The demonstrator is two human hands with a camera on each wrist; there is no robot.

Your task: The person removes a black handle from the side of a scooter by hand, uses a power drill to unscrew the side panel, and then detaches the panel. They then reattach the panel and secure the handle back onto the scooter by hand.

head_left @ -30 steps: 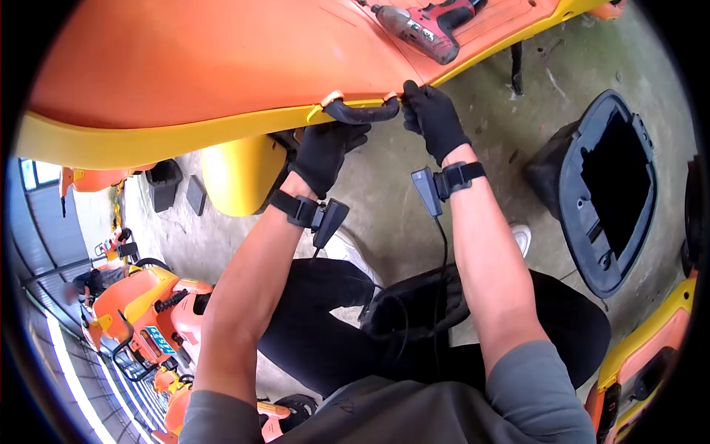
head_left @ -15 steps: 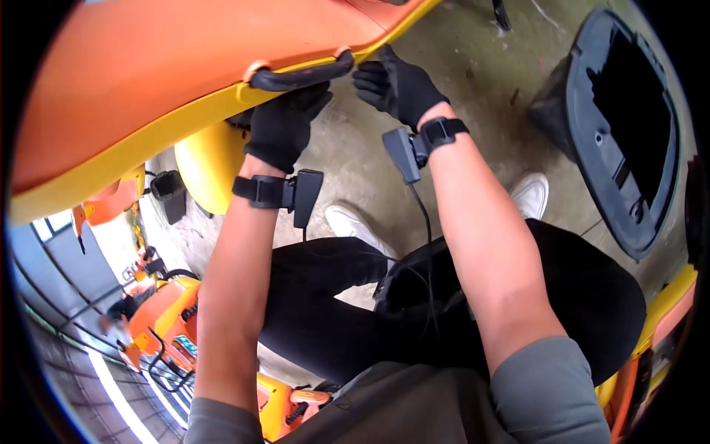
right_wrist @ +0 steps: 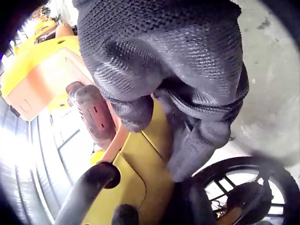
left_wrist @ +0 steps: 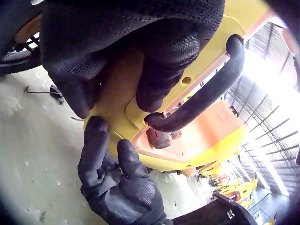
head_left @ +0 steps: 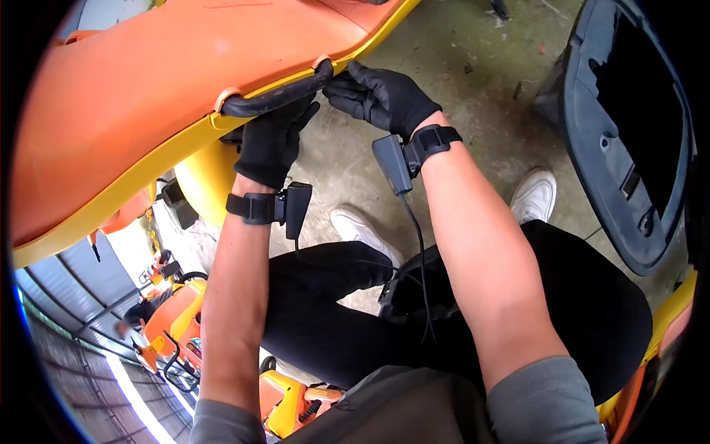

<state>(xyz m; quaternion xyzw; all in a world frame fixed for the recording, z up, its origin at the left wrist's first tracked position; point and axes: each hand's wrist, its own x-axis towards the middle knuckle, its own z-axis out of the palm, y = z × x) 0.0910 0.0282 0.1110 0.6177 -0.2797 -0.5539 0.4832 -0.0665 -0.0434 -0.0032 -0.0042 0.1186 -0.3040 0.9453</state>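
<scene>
In the head view, reaching beneath the black handle [head_left: 279,98] with the left hand [head_left: 271,142], partly hiding the fingers; keeping the right hand [head_left: 383,98] at the yellow trim [head_left: 166,140] edging the orange panel [head_left: 185,70], beside the handle's end. In the left wrist view, parting the left-hand digits against the trim, without clearly showing any grip. In the right wrist view, seemingly pinching the trim between thumb and bent fingers, near the power drill [right_wrist: 96,115].
</scene>
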